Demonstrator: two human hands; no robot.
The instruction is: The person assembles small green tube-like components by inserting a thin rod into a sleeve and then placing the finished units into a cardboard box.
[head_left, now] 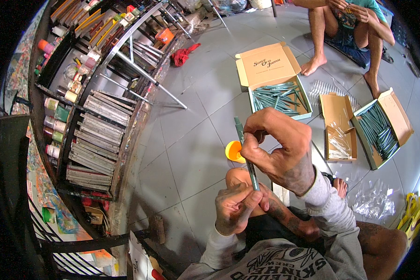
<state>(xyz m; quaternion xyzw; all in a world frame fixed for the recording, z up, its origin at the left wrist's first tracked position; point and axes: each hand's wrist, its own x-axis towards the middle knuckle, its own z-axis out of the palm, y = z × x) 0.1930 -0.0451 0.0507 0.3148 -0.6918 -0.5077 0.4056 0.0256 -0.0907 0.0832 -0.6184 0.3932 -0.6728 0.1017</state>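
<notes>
A slim dark green pen (253,176) stands nearly upright in front of me, its top leaning slightly left. My left hand (235,207) pinches its lower end between thumb and fingers. Higher up, my right hand (284,149) is closed with thumb and bent fingers at the pen's middle; the exact contact is partly hidden. Behind the pen, a small yellow cup (230,152) is near my right fingertips. An open cardboard box (269,63) full of similar green pens lies beyond my hands. Another open box (395,117) of green pens is farther right.
Between the boxes sits a smaller cardboard box (335,109) holding clear thin pieces. Clear plastic wrappers (373,200) lie at right, near a yellow bag (413,217). Another person (319,35) sits at the far right. Shelves with paint bottles and frames (95,144) line the left.
</notes>
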